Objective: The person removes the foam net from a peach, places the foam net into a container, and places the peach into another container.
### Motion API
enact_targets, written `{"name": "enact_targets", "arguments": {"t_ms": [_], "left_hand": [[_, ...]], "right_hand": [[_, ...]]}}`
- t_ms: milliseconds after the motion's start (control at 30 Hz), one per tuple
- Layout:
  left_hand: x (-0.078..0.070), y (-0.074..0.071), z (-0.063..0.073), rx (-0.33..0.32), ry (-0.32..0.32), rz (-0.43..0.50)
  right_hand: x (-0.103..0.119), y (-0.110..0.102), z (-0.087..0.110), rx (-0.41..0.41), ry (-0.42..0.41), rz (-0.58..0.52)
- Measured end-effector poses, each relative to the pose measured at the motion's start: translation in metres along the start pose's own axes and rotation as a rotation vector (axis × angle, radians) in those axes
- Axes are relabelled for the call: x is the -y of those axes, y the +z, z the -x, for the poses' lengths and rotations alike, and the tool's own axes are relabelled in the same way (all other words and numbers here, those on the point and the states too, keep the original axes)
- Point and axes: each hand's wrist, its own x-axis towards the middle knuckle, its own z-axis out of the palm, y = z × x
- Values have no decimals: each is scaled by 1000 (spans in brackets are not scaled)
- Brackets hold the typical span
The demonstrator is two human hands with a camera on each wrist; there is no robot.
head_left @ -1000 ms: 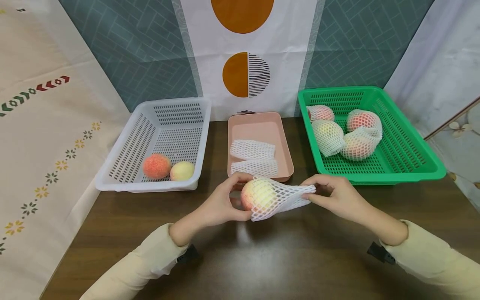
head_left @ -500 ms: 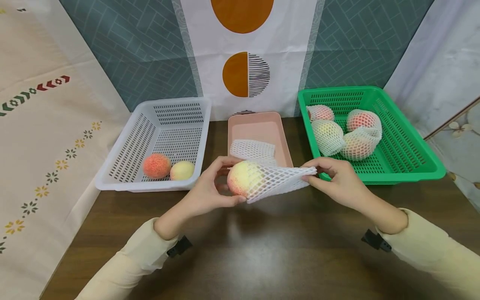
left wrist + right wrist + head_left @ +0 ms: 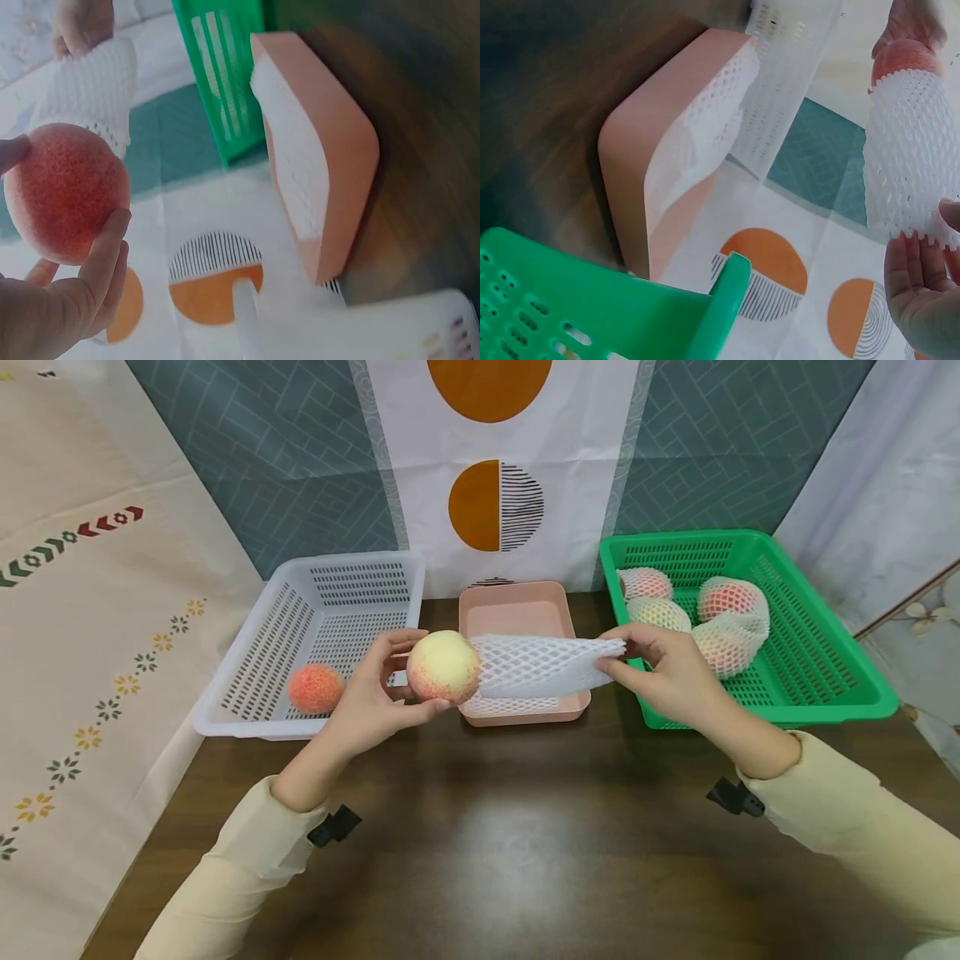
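Observation:
My left hand (image 3: 375,693) grips a yellow and pink peach (image 3: 444,667) above the table, in front of the trays. A white foam net sleeve (image 3: 536,665) stretches away to the right from the peach, its near edge right at the fruit's side. The thumb and fingers of my right hand (image 3: 663,668) pinch the sleeve's far end. In the left wrist view the red side of the peach (image 3: 67,193) is bare. From the right wrist view, the sleeve (image 3: 911,150) overlaps the lower edge of the peach (image 3: 906,60).
A pale grey basket (image 3: 262,727) at left holds a red peach (image 3: 317,687); my left hand covers part of it. The pink tray (image 3: 517,602) in the middle holds more net sleeves (image 3: 517,704). At right, a green basket (image 3: 810,710) has several netted peaches (image 3: 729,602).
Both hands have risen, the left also moving left with the peach. The peach has come out of the net sleeve, which formerly covered much of it and now trails from the right hand.

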Motion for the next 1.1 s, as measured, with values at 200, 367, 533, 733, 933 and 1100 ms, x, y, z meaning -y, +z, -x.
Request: {"name": "enact_targets", "arguments": {"t_ms": [200,367,533,733,933,1100], "left_hand": [[8,-17,-7,-87,-43,-29],[14,-30,-13,-149,-66,-71],[20,-43,-19,-206,-130,-126],[35,-60,-26,-259,-227,-234],[51,-70,-29,-300,-297,-276],[66,-75,-31,-327,-327,-300]], "right_hand": [[3,1,-14,16,33,12],[1,4,-27,17,53,34],[-2,7,-41,13,83,50],[-8,16,-59,17,168,66],[-19,24,-79,9,198,79],[-31,31,-96,25,264,67]]}}
